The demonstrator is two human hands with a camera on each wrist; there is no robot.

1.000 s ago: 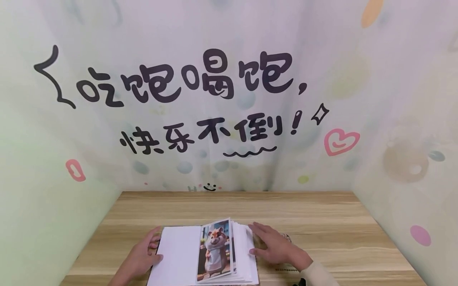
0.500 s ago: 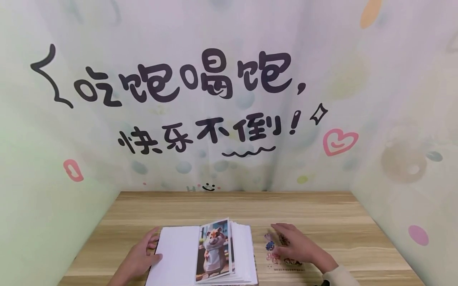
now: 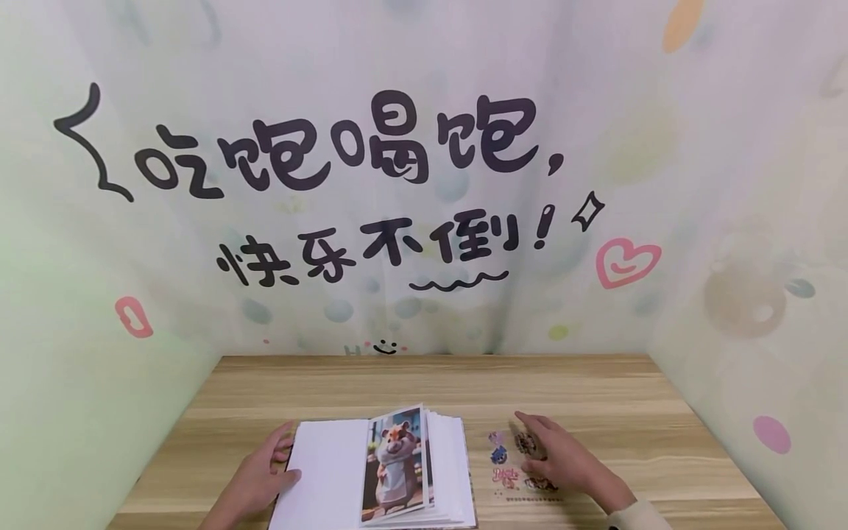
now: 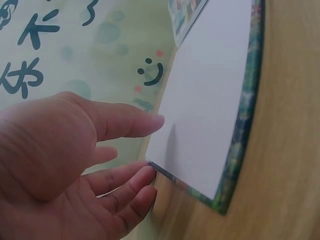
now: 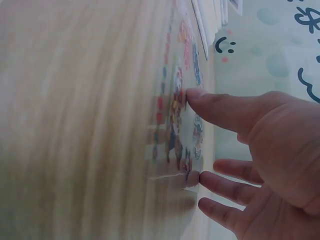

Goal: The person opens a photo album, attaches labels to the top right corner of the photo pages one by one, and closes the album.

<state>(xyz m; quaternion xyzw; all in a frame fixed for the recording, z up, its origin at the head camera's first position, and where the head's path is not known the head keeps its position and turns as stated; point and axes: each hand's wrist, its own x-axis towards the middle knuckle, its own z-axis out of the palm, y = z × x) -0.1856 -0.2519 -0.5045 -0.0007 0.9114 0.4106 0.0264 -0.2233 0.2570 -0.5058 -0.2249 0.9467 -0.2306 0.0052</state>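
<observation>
An opened photo album (image 3: 331, 471) lies on the table in the head view, with a picture of a hamster in an apron (image 3: 397, 464) on its raised top page. My left hand (image 3: 260, 471) holds the album's left cover, thumb over the white inner side and fingers at the outer edge. That cover (image 4: 205, 100) shows a green patterned border in the left wrist view. Right of the album lies a clear sticker sheet (image 3: 506, 478) with small colourful prints. My right hand (image 3: 563, 460) is over its right part, thumb (image 5: 197, 96) at the prints and fingers spread near the sheet's edge.
The wooden table (image 3: 424, 383) runs back to a curtain (image 3: 424, 316) printted with large black characters. Curtains also close in both sides. The album's loose pages (image 3: 447, 464) stand slightly fanned on its right half.
My right hand has left the album's right edge and moved right onto the sticker sheet, more of which now shows. My left hand and the album stay in place.
</observation>
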